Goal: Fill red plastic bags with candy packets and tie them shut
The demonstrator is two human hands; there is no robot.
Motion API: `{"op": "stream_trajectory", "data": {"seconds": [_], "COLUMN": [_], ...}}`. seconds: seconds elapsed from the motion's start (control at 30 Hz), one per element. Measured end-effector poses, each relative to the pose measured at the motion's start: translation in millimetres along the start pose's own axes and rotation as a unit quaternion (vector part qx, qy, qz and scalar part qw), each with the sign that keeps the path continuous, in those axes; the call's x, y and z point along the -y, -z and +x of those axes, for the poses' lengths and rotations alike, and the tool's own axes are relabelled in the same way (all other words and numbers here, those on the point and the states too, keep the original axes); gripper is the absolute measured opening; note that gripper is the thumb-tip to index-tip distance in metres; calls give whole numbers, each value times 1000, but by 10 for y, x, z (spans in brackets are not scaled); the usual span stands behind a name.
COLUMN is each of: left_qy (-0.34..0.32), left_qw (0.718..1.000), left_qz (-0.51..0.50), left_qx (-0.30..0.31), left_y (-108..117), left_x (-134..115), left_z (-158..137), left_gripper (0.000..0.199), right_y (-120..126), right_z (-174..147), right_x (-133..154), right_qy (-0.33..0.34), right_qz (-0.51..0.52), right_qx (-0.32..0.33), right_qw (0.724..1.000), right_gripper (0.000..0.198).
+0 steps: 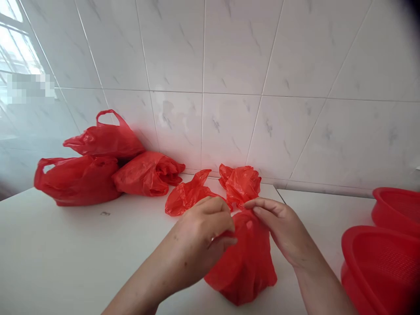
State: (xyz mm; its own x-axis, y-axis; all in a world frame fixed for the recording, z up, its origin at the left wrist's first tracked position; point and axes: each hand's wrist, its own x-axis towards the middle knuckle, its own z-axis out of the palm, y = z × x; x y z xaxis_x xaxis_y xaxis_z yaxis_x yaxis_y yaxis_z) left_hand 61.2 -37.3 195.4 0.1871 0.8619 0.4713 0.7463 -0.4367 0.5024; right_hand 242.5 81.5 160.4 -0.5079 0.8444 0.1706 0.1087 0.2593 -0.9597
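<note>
A red plastic bag (251,267) stands on the white table, its top gathered between my two hands. My left hand (205,236) is closed on the bag's left side near the top, though its fingers partly hide what they hold. With thumb and fingertips, my right hand (277,223) pinches the gathered upper edge on the right. Just beyond the hands lie two crumpled red plastic bags, one on the left (187,197) and another on the right (241,181) against the wall. What is inside the bag cannot be made out.
Three red plastic bags, one stacked on top (108,140) of a lower-left bag (82,181) and a lower-right bag (141,175), rest by the wall. Red plastic baskets, a near one (357,262) and a far one (387,214), stand right. A tiled wall (229,52) backs the white table (65,258).
</note>
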Motion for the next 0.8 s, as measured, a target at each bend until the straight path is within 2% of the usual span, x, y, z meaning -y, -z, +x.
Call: {"op": "stream_trajectory", "data": {"seconds": [0.07,0.13,0.23,0.33,0.4,0.5,0.53,0.6,0.67,0.7,0.8], "left_qy": [-37,-54,-38,5,38,87,97,100,85,75,53], "left_qw": [997,986,966,942,944,977,983,987,985,982,974], "left_qz": [1,-20,-71,-152,-196,-156,-128,-81,-35,-8,71], "left_qx": [74,158,246,298,262,116,87,95,148,171,207], "left_y": [75,141,231,298,288,122,27,-194,-401,-475,-502], "left_x": [-54,-83,-26,108,175,196,192,199,252,297,451], "left_z": [-86,-189,-325,-375,-358,-307,-293,-276,-274,-278,-303], "left_gripper": [23,25,26,19,15,38,48,76,96,91,50], "right_y": [-6,-50,-170,-261,-259,-182,-156,-130,-145,-165,-232], "right_z": [135,240,294,282,291,341,360,386,387,378,337], "right_x": [-177,-345,-489,-519,-543,-650,-698,-792,-861,-884,-931], "right_qy": [-9,-10,-39,-25,-14,-32,-39,-53,-60,-57,-52], "right_qz": [-68,-144,-198,-200,-188,-188,-189,-171,-127,-105,-54], "right_qx": [-60,-78,-21,27,13,-43,-56,-46,15,49,95], "right_qw": [996,986,979,979,982,981,980,983,990,992,993], "right_gripper": [22,22,27,24,21,21,23,28,35,36,39]}}
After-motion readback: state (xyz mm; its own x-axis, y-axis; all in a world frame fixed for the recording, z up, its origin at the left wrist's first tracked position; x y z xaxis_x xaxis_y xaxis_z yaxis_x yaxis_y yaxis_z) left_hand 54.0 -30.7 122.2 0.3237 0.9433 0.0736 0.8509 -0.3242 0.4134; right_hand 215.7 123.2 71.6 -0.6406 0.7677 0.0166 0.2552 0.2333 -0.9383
